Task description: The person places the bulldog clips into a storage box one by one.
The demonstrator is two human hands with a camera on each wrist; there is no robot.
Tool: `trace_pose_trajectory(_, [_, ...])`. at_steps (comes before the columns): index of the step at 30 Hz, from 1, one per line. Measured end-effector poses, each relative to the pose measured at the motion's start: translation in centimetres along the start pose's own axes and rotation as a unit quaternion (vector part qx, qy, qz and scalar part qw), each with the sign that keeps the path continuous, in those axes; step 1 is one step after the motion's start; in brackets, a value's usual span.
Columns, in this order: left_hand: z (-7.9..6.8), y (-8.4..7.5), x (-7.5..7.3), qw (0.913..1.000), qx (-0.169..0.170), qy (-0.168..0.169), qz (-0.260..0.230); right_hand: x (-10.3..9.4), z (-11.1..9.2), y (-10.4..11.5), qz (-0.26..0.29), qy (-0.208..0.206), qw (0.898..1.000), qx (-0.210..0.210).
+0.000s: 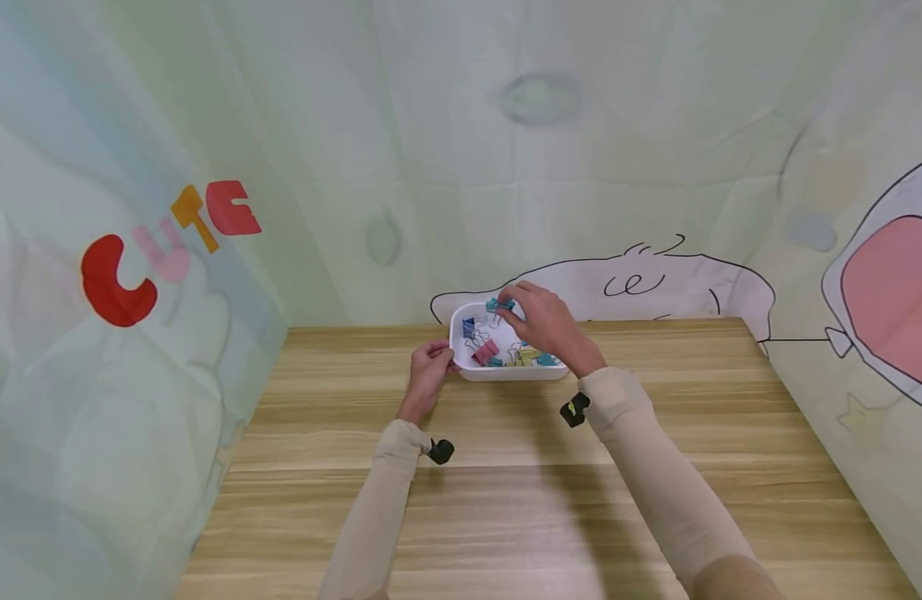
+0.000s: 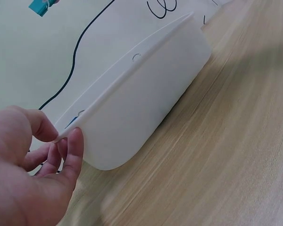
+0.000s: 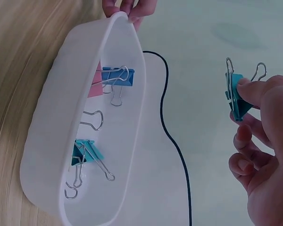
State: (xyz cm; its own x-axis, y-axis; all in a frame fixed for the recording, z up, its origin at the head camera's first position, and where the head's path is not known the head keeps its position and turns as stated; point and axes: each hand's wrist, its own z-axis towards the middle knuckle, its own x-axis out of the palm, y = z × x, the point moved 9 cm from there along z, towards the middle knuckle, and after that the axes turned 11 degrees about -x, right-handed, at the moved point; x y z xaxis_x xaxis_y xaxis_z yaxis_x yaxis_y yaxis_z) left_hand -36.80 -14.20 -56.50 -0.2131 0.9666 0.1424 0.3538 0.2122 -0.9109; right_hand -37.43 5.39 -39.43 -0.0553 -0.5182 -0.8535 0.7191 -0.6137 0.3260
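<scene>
A white plastic bin (image 1: 506,374) stands at the back of the table. My left hand (image 1: 428,372) pinches its left rim between thumb and fingers, seen closely in the left wrist view. Above the bin my right hand (image 1: 545,318) holds a teal binder clip (image 3: 238,96) between thumb and fingers, its wire handles sticking out. Inside the bin lie a blue binder clip (image 3: 119,76), a pink binder clip (image 1: 486,351), a yellow binder clip (image 1: 523,357) and a teal binder clip (image 3: 86,153). The bin's near wall hides part of its contents in the right wrist view.
The wooden table (image 1: 491,500) meets a printed cloth backdrop (image 1: 341,167) right behind the bin. Cloth walls also rise on the left and right sides. Each wrist wears a small black camera (image 1: 575,410).
</scene>
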Motion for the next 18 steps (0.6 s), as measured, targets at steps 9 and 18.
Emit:
trace_pose_trajectory(9, [-0.14, -0.23, 0.14, 0.9999, 0.012, 0.0, -0.009, -0.57, -0.08, -0.15, 0.011, -0.013, 1.0, 0.016])
trace_pose_trajectory(18, [-0.37, -0.07, -0.15, 1.0, 0.003, -0.007, -0.003, -0.95, -0.45, 0.23, 0.013, -0.003, 1.0, 0.019])
